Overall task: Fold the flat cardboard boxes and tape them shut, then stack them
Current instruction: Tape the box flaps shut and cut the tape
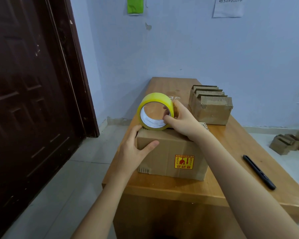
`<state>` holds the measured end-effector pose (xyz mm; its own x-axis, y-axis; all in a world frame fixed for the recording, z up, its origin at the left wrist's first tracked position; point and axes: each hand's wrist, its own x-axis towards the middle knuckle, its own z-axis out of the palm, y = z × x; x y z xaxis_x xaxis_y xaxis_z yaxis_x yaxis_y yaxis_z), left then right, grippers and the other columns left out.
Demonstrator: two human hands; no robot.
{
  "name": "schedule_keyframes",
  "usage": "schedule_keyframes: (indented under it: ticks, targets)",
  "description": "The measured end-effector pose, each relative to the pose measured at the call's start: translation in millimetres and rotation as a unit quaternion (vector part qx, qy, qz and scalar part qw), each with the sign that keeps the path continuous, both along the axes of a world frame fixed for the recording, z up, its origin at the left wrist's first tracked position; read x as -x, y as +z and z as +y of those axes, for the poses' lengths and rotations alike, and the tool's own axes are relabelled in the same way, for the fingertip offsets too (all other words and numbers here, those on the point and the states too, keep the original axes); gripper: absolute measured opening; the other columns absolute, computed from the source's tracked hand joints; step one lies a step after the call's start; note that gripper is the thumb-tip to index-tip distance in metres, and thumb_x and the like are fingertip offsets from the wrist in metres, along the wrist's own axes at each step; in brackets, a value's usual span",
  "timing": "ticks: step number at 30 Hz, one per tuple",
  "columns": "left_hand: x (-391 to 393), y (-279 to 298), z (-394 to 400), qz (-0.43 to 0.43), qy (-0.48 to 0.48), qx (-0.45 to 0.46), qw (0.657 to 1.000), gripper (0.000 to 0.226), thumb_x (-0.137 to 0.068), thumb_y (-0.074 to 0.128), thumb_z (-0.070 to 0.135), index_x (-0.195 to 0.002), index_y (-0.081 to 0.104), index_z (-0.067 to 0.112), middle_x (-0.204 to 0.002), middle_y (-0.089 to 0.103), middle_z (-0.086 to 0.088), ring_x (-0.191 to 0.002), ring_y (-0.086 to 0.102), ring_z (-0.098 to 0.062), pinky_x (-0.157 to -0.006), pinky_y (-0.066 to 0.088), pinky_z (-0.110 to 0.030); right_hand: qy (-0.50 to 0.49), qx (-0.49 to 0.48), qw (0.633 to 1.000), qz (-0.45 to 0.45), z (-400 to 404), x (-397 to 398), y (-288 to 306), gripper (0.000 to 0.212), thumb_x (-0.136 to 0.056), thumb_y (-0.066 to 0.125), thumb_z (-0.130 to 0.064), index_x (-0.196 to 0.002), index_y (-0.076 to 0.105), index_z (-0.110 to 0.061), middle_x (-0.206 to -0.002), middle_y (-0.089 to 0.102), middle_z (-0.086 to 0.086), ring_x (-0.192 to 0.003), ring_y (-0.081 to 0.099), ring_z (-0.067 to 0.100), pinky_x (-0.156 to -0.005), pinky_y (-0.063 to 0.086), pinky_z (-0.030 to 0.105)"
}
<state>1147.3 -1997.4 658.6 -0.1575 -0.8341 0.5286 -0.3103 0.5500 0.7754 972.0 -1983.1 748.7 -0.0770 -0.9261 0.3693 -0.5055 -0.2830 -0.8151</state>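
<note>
Right, head cam, only view we've got. Cardboard box (171, 152) sits folded up on the wooden table (235, 152), red-and-yellow sticker facing the person. Left hand (133, 150) is on its near-left top corner: thumb laid along the front face, fingers hooked over the top edge, curled round the corner and bracing it. Right hand (181, 116) holds the yellow tape roll (154, 112), thumb poked into the core, the other fingers wrapped round the outside behind it, so a firm pinch on the rim. Roll stands on edge, hole facing the camera, its bottom touching the box top just beyond the left fingertips.

Key relation: the roll is right beside the left fingers, at the box's left end, and the box's long axis runs left to right away from them, under the right wrist. A crinkled loose end of tape (174, 98) shows at the roll's top, by the right fingertips. Can't tell whether any tape is stuck to the box yet; top seam is hidden behind hand and roll.

Judging from that, this is the start of a taping pass, and the right hand is the one placed to draw the roll along while the left pins the box.

Elsewhere: a small bundle of cardboard pieces (211, 107) further back on the table, well apart from both hands, and a black pen-like tool (259, 172) near the right forearm. More cardboard pieces (290, 143) on the floor, far right. Nothing stacked yet.
</note>
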Motion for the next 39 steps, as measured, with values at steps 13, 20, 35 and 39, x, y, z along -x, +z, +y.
schedule_keyframes:
  ticks: [13, 20, 35, 39]
  targets:
    - [3, -1, 4, -0.068, 0.016, 0.084, 0.994, 0.071, -0.077, 0.051, 0.072, -0.134, 0.042, 0.030, -0.139, 0.044, 0.021, -0.121, 0.050, -0.003, -0.093, 0.051, -0.035, -0.105, 0.039, 0.991, -0.071, 5, 10, 0, 0.013, -0.083, 0.040, 0.003, -0.093, 0.045, 0.009, -0.076, 0.037, 0.008, -0.068, 0.032, 0.016, -0.057, 0.026, 0.028]
    - [-3, 44, 13, -0.210, 0.046, 0.081, 0.973, 0.089, -0.079, 0.049, 0.072, -0.149, 0.020, 0.027, -0.154, 0.025, 0.010, -0.141, 0.022, -0.007, -0.111, 0.024, -0.032, -0.117, 0.031, 0.987, -0.102, 2, 9, 0, 0.003, -0.081, 0.046, 0.003, -0.079, 0.045, 0.001, -0.065, 0.035, 0.002, -0.059, 0.029, 0.015, -0.055, 0.025, 0.027]
    - [15, 47, 21, -0.393, 0.083, 0.160, 0.901, 0.078, -0.085, 0.026, 0.070, -0.119, 0.061, 0.009, -0.125, 0.063, -0.006, -0.116, 0.059, -0.018, -0.090, 0.049, -0.031, -0.121, 0.038, 0.986, -0.113, 7, 24, 2, 0.013, -0.076, 0.051, 0.009, -0.080, 0.051, -0.003, -0.069, 0.050, 0.013, -0.064, 0.044, 0.021, -0.060, 0.035, 0.032]
    - [16, 49, 26, -0.411, 0.100, 0.168, 0.891, 0.074, -0.086, 0.026, 0.069, -0.122, 0.062, 0.015, -0.122, 0.065, -0.001, -0.113, 0.061, -0.015, -0.089, 0.049, -0.030, -0.194, 0.124, 0.956, -0.183, 19, 30, 3, 0.022, -0.075, 0.052, 0.007, -0.075, 0.061, -0.013, -0.066, 0.056, 0.004, -0.067, 0.054, 0.018, -0.067, 0.054, 0.044]
